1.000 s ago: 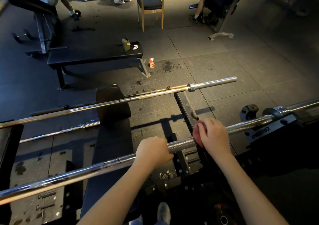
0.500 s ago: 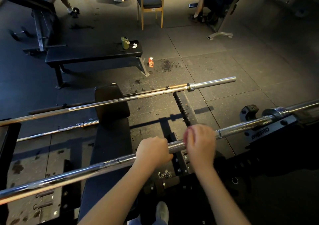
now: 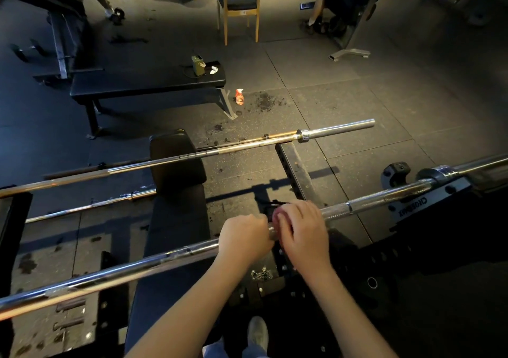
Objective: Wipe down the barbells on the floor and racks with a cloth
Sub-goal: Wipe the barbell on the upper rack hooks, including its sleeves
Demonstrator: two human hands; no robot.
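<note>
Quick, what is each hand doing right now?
Left hand: closed, gripping the racked barbell.
Right hand: closed, holding a pink cloth wrapped against the same bar.

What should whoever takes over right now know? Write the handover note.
Left hand grips the near barbell, which rests on the rack.
Right hand holds the pink cloth round the same bar, right beside the left hand.
Done: wiping is under way on this bar's rough middle part; which stretches are clean cannot be told.
Left: the rest of this bar, then the other barbells farther off.
A spray bottle stands on the floor by the flat bench.
</note>
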